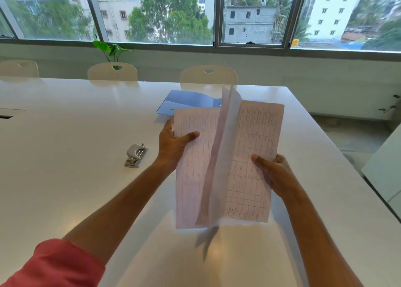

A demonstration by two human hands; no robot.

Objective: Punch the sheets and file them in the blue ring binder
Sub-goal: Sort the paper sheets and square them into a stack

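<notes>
The sheets (249, 156) are pale pink paper printed with a ruled grid of rows and columns, with small handwriting in the cells, too fine to read. They are held up in the air above the near middle of the white tabletop (65, 135), fanned apart like an open book: one group lies to the left, another to the right, and a blurred sheet stands on edge between them, its lower corner hanging down below the rest. The left hand (173, 145) grips the left group at its left edge, about a third of the way down, with the thumb curled over the front face and the fingers (169, 124) wrapped behind, only partly in view at the edge. The right hand (273, 171) grips the right group at its right edge, lower down, with the thumb pressed flat across the front of the paper and the other fingers folded round behind it. Both hands are clamped on paper, neither one loose. The blue ring binder (184, 104) lies flat on the tabletop just beyond the sheets, on the far side, partly hidden by them; a small part of its metal ring shows near the sheets' top edge. A grey hole punch (135, 155) sits on the tabletop to the left of the left hand, apart from it. A rolled red sleeve (58, 263) covers the left upper arm at the near left corner.
</notes>
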